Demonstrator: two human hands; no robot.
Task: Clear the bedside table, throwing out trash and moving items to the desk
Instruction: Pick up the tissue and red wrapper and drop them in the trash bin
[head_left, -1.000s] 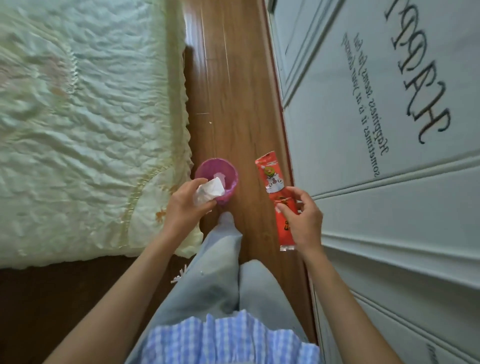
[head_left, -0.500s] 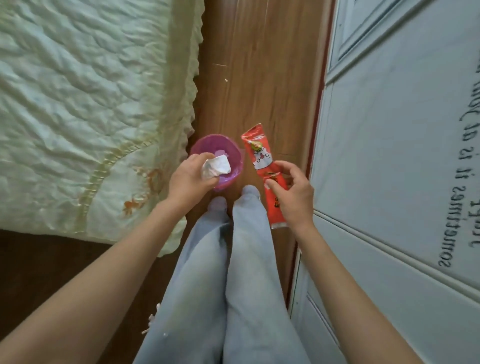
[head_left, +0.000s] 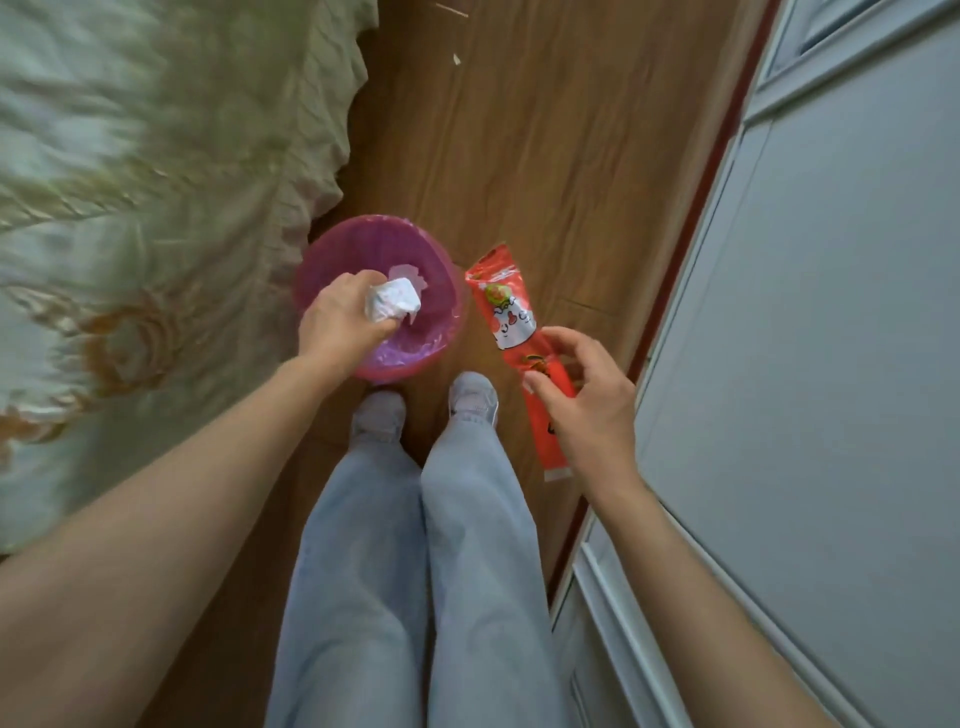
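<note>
A pink waste bin (head_left: 447, 291) with a liner stands on the wooden floor right in front of my feet. My left hand (head_left: 340, 325) is over its mouth, closed on a crumpled white tissue (head_left: 392, 301). More white paper (head_left: 408, 271) lies inside the bin. To the right of the bin, my right hand (head_left: 587, 402) pinches a long red snack wrapper (head_left: 511, 312) near its middle; the wrapper's upper end points away from me.
A bed with a pale green quilted cover (head_left: 156, 208) fills the left side, its edge touching the bin. A grey-white panelled wardrobe (head_left: 831, 338) runs along the right. Wooden floor (head_left: 545, 130) stretches ahead between them.
I have stepped closer and now look straight down into the bin. My left hand with the tissue has moved over the bin's mouth. The right hand still holds the wrapper.
</note>
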